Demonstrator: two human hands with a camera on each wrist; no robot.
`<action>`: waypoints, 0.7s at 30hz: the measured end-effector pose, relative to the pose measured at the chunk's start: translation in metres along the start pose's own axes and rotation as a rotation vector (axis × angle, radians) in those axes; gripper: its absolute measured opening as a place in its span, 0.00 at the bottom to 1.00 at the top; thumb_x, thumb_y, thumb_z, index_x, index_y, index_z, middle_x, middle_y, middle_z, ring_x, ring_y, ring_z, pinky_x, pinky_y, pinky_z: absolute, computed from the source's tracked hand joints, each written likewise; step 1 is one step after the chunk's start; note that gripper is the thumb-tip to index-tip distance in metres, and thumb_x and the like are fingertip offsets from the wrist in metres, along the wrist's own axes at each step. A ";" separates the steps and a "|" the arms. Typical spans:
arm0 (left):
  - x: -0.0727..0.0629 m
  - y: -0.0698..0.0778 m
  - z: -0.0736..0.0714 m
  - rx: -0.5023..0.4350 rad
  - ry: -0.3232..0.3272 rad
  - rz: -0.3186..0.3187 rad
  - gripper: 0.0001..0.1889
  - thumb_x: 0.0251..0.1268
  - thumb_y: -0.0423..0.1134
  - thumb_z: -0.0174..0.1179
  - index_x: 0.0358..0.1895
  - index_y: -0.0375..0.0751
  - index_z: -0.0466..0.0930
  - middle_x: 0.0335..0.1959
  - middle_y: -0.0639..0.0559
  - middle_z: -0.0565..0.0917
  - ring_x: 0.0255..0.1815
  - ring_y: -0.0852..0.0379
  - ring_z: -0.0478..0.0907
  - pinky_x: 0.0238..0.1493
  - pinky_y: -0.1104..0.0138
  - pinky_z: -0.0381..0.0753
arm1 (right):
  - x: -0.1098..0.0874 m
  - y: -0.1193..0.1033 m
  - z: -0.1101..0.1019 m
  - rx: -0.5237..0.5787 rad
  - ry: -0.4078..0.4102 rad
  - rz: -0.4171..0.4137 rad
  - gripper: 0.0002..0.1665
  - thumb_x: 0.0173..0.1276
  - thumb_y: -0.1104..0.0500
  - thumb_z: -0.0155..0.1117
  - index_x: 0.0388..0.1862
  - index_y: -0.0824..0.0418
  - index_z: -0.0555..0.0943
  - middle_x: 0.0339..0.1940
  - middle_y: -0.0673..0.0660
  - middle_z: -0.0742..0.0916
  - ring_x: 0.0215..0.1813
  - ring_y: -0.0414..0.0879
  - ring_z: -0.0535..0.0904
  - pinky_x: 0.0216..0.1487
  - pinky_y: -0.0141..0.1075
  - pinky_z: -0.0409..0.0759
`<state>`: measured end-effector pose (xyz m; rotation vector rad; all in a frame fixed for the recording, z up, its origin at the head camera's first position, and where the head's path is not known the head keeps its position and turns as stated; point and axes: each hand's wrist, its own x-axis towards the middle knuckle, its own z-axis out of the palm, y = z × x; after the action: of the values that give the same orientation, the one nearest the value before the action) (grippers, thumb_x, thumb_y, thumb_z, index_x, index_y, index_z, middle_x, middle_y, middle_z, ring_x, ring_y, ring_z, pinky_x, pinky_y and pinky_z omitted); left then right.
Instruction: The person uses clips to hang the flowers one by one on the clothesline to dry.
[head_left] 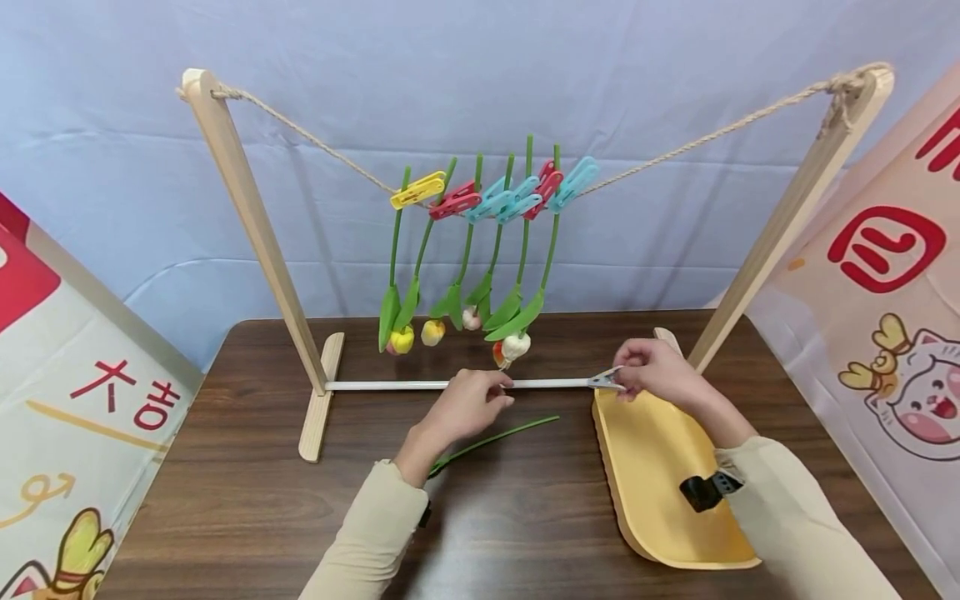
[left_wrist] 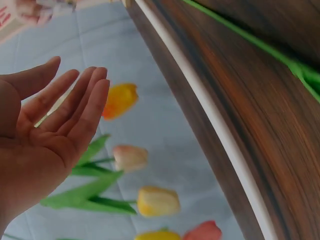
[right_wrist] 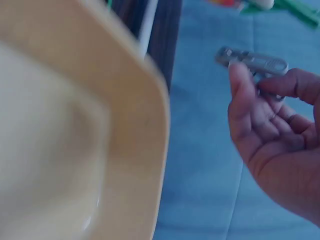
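Note:
My right hand [head_left: 660, 372] pinches a grey clothespin [head_left: 604, 380] just above the far left corner of the yellow tray [head_left: 660, 483]. The right wrist view shows thumb and fingertips on the clothespin [right_wrist: 257, 62]. My left hand [head_left: 467, 406] is over the table in front of the white bar, its fingers extended and holding nothing in the left wrist view. Several artificial tulips hang heads down from a rope, held by yellow, red and blue clothespins [head_left: 489, 202]; a white tulip [head_left: 516, 346] hangs nearest. A green stem [head_left: 517, 431] lies on the table, partly hidden by my left arm.
Two wooden posts [head_left: 251, 208] carry the sagging rope [head_left: 690, 152]. A white bar [head_left: 390, 386] joins their feet low across the table. The brown tabletop [head_left: 247, 517] meets a light blue cloth backdrop [head_left: 480, 67]. Printed banners stand at both sides.

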<state>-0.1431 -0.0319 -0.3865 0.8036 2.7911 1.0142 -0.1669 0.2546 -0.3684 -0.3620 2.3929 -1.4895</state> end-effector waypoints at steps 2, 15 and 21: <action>0.003 0.006 0.004 -0.018 -0.007 0.017 0.10 0.60 0.36 0.60 0.43 0.37 0.81 0.31 0.50 0.83 0.32 0.59 0.79 0.35 0.68 0.75 | 0.003 -0.007 0.010 0.060 -0.032 -0.029 0.03 0.59 0.76 0.52 0.31 0.79 0.70 0.24 0.67 0.82 0.23 0.49 0.81 0.27 0.39 0.80; 0.011 0.023 0.015 -0.020 0.055 0.057 0.06 0.56 0.35 0.64 0.37 0.39 0.83 0.26 0.54 0.82 0.25 0.66 0.74 0.28 0.75 0.71 | 0.007 -0.025 0.049 0.127 -0.200 -0.161 0.02 0.63 0.73 0.53 0.33 0.74 0.72 0.26 0.70 0.82 0.25 0.48 0.81 0.30 0.39 0.80; 0.008 0.021 0.009 -0.010 0.075 0.037 0.03 0.55 0.34 0.64 0.32 0.40 0.84 0.23 0.55 0.82 0.21 0.66 0.73 0.25 0.74 0.70 | 0.004 -0.028 0.049 0.043 -0.158 -0.196 0.09 0.65 0.65 0.58 0.39 0.72 0.76 0.27 0.65 0.83 0.28 0.48 0.81 0.31 0.39 0.80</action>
<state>-0.1383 -0.0089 -0.3802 0.8354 2.8412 1.0861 -0.1507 0.2003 -0.3639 -0.6950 2.2524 -1.5281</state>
